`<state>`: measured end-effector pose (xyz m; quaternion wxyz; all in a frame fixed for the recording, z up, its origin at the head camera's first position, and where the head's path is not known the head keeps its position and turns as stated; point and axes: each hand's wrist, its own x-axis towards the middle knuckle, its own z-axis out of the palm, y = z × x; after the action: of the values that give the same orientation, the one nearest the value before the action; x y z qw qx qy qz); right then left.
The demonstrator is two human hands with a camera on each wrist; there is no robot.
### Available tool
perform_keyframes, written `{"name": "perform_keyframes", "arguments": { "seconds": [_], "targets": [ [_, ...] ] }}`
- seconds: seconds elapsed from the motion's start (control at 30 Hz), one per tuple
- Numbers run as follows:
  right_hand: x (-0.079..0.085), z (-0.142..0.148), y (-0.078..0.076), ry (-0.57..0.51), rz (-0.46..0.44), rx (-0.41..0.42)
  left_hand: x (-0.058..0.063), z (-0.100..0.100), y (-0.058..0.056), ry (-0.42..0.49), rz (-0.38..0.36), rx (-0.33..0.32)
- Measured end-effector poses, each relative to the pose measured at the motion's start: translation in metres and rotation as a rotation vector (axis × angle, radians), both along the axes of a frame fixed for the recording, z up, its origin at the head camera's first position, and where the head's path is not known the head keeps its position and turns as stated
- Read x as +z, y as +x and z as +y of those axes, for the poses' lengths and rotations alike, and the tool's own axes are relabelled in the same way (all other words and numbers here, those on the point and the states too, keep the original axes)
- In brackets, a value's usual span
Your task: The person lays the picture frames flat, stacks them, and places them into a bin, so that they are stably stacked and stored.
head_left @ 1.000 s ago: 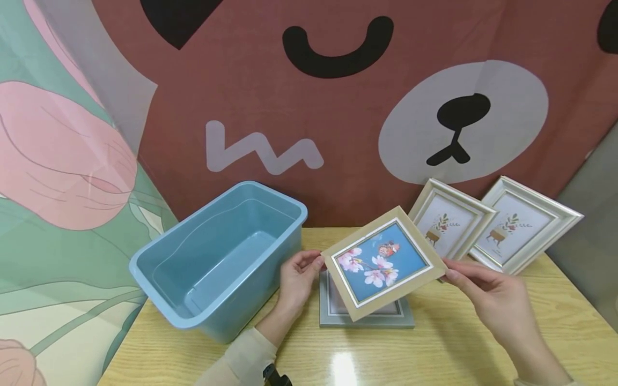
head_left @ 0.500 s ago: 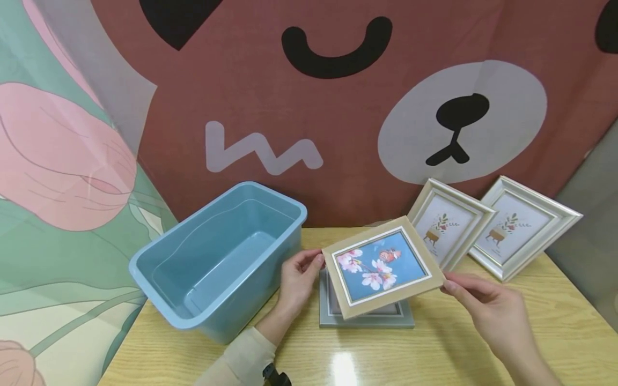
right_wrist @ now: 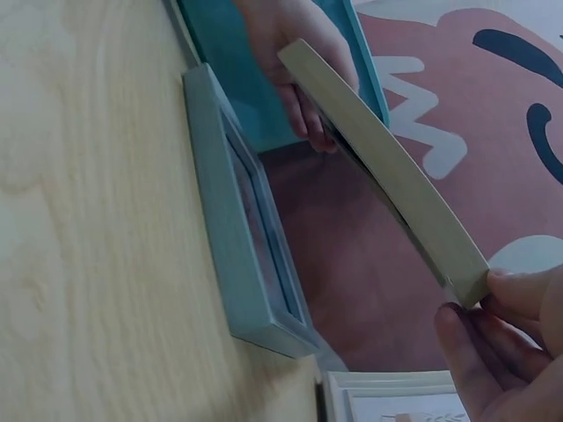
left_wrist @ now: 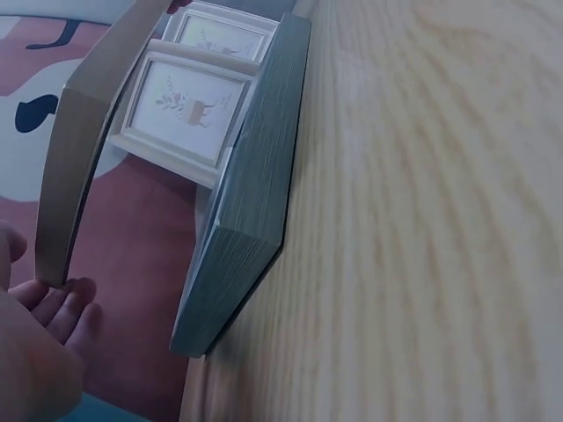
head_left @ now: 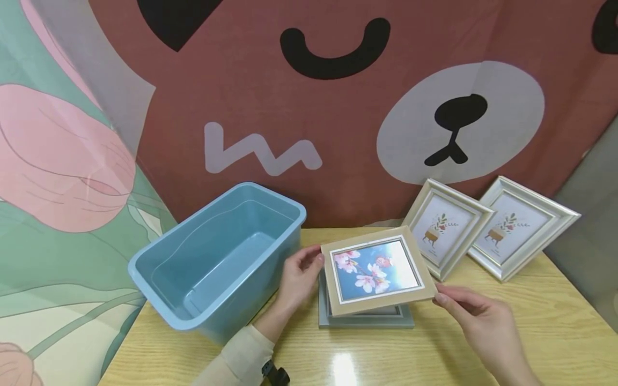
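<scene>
A tan picture frame (head_left: 376, 273) with a photo of pink blossoms on blue is held up between both hands, tilted. My left hand (head_left: 300, 276) pinches its left corner, thumb on top and fingers beneath, as the left wrist view shows. At the lower right corner, my right hand (head_left: 483, 321) pinches it between thumb and fingers. Below it a grey-blue picture frame (head_left: 367, 321) lies flat on the table, mostly covered in the head view. The right wrist view shows a gap between the tan frame and the grey-blue frame (right_wrist: 242, 229).
A blue plastic bin (head_left: 212, 316) stands at the left on the wooden table (head_left: 396, 356). Two picture frames lean at the back right: a champagne one (head_left: 446, 228) and a silver one (head_left: 521, 228). A bear-printed cloth (head_left: 270, 102) hangs behind.
The tan frame has come down on its right side and lies flatter, now with glare on its photo. My right hand has moved down and slightly left; my left hand has hardly moved.
</scene>
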<state>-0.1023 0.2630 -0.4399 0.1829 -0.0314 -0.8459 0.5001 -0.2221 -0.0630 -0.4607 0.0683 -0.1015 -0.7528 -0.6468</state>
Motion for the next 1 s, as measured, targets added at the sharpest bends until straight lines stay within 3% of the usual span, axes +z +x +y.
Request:
{"name": "perform_keyframes", "arguments": {
  "seconds": [0.2, 0.53, 0.8, 1.0],
  "targets": [
    [-0.006, -0.005, 0.004, 0.02, -0.035, -0.031, 0.001, 0.0, -0.003, -0.045, -0.008, -0.013],
    [-0.026, -0.02, 0.007, -0.047, -0.047, -0.049, 0.002, -0.001, -0.004, -0.142, -0.015, -0.001],
    [-0.037, -0.031, 0.011, -0.025, -0.091, -0.046, 0.0, -0.003, -0.005, -0.263, 0.019, 0.021],
    [-0.042, -0.032, 0.012, 0.019, -0.108, -0.054, -0.001, -0.004, -0.003, -0.299, -0.009, 0.014]
  ]
}}
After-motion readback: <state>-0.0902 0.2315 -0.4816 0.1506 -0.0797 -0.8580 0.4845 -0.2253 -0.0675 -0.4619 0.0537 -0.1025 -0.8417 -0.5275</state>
